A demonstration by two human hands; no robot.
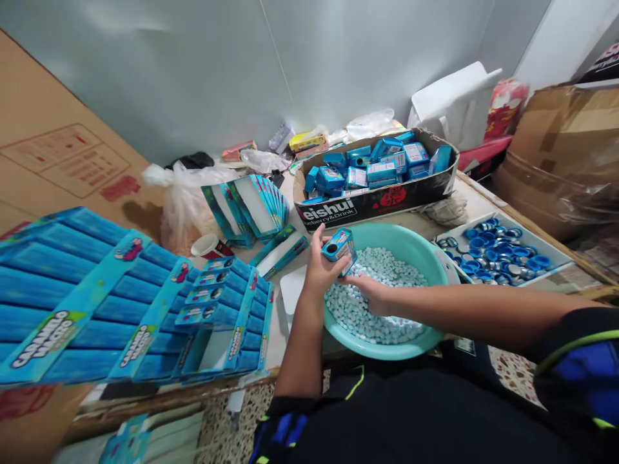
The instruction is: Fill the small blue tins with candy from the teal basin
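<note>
My left hand [322,264] is closed around a small blue box [340,245], tilted so the round dark hole in its end shows. The box is held over the left rim of a turquoise basin [387,351]. Small pale blue and white candies [387,270] fill much of the basin. My right hand [370,293] is low over the candies, its fingers stretched left to just under the box; some fingertips are hidden.
Behind the basin stands a black carton [377,203] of similar blue boxes. At right, a white tray [546,277] holds blue caps. Blue display cartons [97,303] crowd the left, with folded blue cartons [256,206] and a paper cup [207,245] nearby. Large cardboard boxes [561,148] stand right.
</note>
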